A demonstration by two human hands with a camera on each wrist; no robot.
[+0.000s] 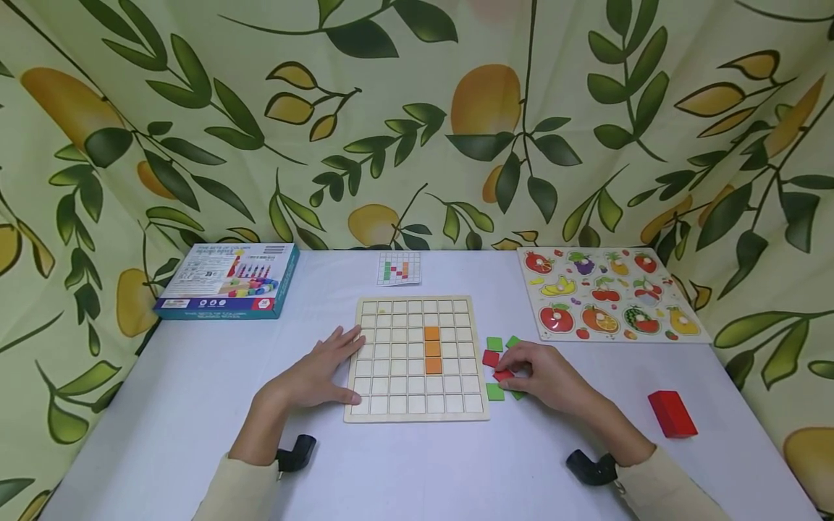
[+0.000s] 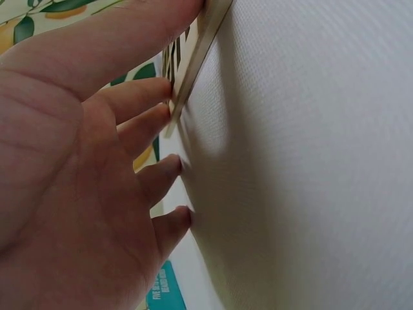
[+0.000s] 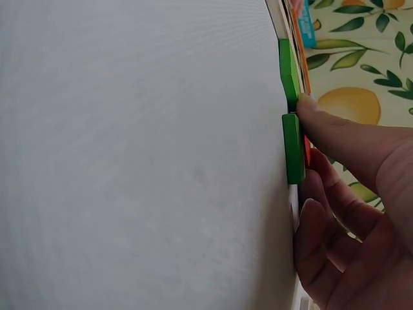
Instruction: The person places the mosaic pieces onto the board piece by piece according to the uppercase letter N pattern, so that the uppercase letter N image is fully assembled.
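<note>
A person's left hand [image 1: 321, 373] lies flat with fingers straight against the left edge of a pale wooden grid board [image 1: 417, 358] at the middle of a white worktop [image 1: 195, 405], three orange square tiles [image 1: 433, 349] stacked in one column of the board. Just right of the board, the right hand [image 1: 544, 376] has its grip closed on a small red square tile [image 1: 502, 375] amid loose green square tiles [image 1: 495, 391] and another red tile [image 1: 491, 357]. Behind the board lies a small printed pattern card [image 1: 399, 268]; far left of the board sits a teal-edged cardboard game box [image 1: 228, 281], its lettering too small to read. Right of the board are a wooden fruit peg puzzle [image 1: 609, 294] and a red rectangular block [image 1: 672, 414]. The left wrist view alone shows fingertips [image 2: 169, 90] pressed to the board's thin edge [image 2: 200, 51]; the right wrist view shows green tiles [image 3: 293, 148] edge-on beside the thumb.
</note>
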